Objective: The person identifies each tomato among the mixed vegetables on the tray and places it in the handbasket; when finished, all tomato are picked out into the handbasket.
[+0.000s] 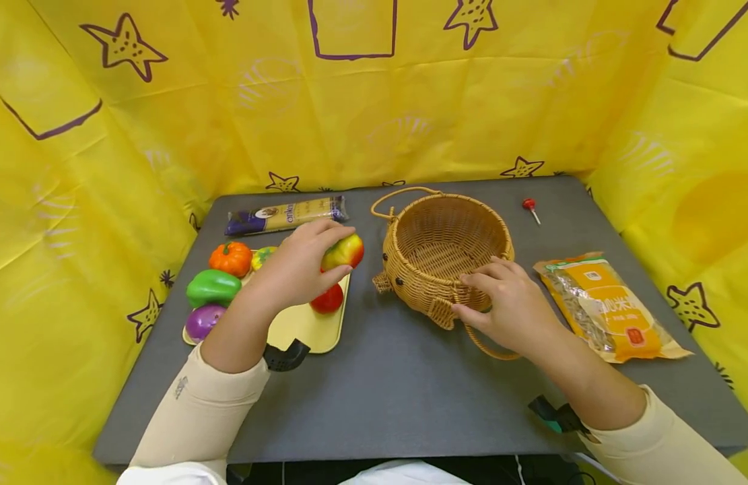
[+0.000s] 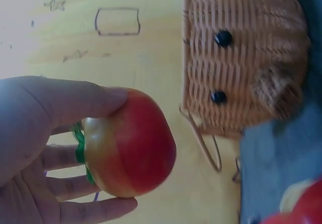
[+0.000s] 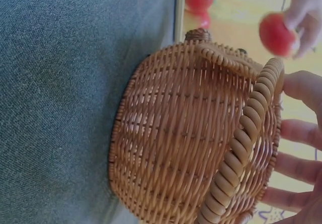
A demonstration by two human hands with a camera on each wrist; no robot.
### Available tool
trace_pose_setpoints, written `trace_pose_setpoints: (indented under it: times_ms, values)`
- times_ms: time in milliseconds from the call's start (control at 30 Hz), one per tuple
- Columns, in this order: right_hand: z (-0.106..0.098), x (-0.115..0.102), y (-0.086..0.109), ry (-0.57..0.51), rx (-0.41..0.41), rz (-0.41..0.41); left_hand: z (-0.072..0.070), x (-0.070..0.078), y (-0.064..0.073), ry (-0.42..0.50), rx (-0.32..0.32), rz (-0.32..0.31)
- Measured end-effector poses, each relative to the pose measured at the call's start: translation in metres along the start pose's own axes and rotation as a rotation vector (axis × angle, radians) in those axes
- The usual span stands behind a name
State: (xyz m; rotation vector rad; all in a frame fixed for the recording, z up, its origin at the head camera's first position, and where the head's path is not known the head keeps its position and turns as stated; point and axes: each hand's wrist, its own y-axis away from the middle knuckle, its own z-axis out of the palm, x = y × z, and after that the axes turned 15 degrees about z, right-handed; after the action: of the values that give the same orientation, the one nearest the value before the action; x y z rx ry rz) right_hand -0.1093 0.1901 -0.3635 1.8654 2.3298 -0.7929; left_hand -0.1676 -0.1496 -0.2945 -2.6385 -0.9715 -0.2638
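Observation:
My left hand (image 1: 303,259) holds a red-and-yellow toy fruit (image 1: 348,250) above the tray, left of the basket. The left wrist view shows green leaves on the fruit (image 2: 138,143), with thumb and fingers around it. A round wicker basket (image 1: 419,279), with dark button eyes and a woven snout, stands upright on the table. My right hand (image 1: 510,303) grips its near right rim, fingers over the edge and thumb outside. In the right wrist view, the fingertips are partly hidden behind the basket wall (image 3: 176,128). The basket's inside looks bare.
A yellow tray (image 1: 310,331) carries a toy pumpkin (image 1: 231,259), green pepper (image 1: 213,288), purple eggplant (image 1: 205,321) and tomato (image 1: 328,300). Behind it lies a long blue-and-yellow packet (image 1: 289,214). At right are a red lollipop (image 1: 529,204) and an orange food bag (image 1: 616,310).

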Motion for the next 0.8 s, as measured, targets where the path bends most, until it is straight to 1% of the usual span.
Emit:
trace_pose_setpoints:
  times_ms: [167, 300, 500, 600, 800]
  values:
    - [0.001, -0.001, -0.001, -0.005, -0.002, -0.006, -0.002, 0.009, -0.033, 0.018, -0.005, 0.070]
    - [0.002, -0.001, -0.002, -0.017, 0.005, -0.021, 0.002, 0.012, -0.055, 0.036, -0.024, 0.089]
    - [0.005, 0.000, -0.004, -0.029, 0.032, -0.055, 0.014, 0.014, -0.080, 0.057, -0.048, 0.118]
    - [0.005, 0.001, -0.003, -0.028, 0.037, -0.057, 0.021, 0.016, -0.091, 0.049, -0.059, 0.141]
    - [0.005, 0.003, 0.000, -0.035, 0.049, -0.054, 0.036, 0.022, -0.111, 0.029, -0.108, 0.175]
